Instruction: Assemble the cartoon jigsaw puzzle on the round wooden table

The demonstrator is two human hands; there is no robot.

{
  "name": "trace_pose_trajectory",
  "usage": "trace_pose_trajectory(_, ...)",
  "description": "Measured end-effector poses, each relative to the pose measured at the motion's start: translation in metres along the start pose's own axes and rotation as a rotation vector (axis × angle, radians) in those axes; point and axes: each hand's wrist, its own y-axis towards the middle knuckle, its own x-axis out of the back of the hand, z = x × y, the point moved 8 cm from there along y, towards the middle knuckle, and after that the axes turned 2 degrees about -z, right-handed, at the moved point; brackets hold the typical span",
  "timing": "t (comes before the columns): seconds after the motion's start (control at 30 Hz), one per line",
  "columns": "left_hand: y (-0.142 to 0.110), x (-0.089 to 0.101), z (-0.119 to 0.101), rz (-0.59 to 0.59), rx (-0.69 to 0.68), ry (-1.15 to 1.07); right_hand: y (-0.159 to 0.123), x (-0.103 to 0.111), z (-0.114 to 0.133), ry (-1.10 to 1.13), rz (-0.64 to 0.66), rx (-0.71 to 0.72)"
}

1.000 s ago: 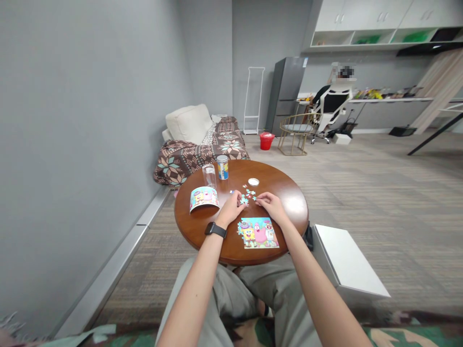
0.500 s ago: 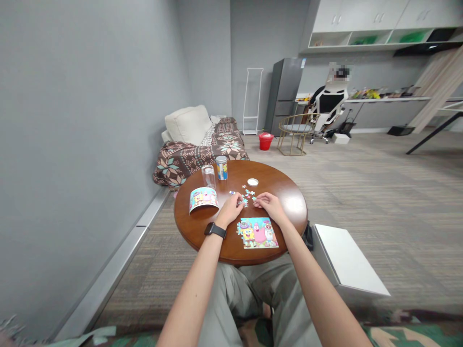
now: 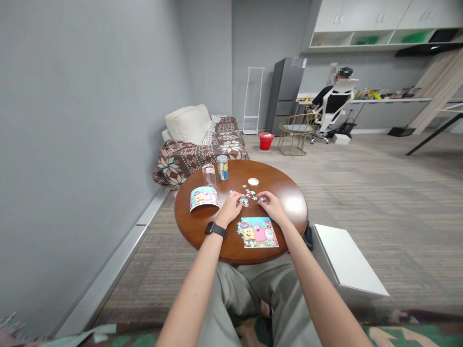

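Several loose jigsaw puzzle pieces [image 3: 248, 193] lie in a small heap on the round wooden table [image 3: 285, 179]. My left hand [image 3: 232, 207], with a black watch on its wrist, is at the heap's left side, its bent fingers and thumb around a puzzle piece. Across the heap, my right hand [image 3: 269, 205] has a small blue-white piece between fingertips and thumb. Its fingers partly hide that piece. Nearer to me lies a mostly joined cartoon puzzle [image 3: 259, 233], its left edge uneven with piece knobs.
A curved picture sheet [image 3: 204, 197] stands at the table's left. Behind it are a clear glass [image 3: 209, 176] and a printed can [image 3: 222, 168]; a round lid [image 3: 253, 181] lies farther right. A white box [image 3: 349, 255] stands right of the table. A person sits in an office chair [image 3: 334, 103] far back.
My right hand has shifted slightly right, away from the heap, its fingers more bent. My left hand has barely moved. The person in the far chair has come into view, leaning sideways.
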Motion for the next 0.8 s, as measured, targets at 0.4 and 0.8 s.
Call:
trace_pose_trajectory(0.4, -0.001, 0.003, -0.011, -0.031, -0.080, 0.054, 0.001, -0.001, -0.008, -0.100, 0.047, -0.066)
trace_pose_trajectory(0.8, -0.003, -0.004, -0.012, 0.032, -0.092, 0.079, 0.000, 0.000, -0.006, -0.012, 0.022, -0.099)
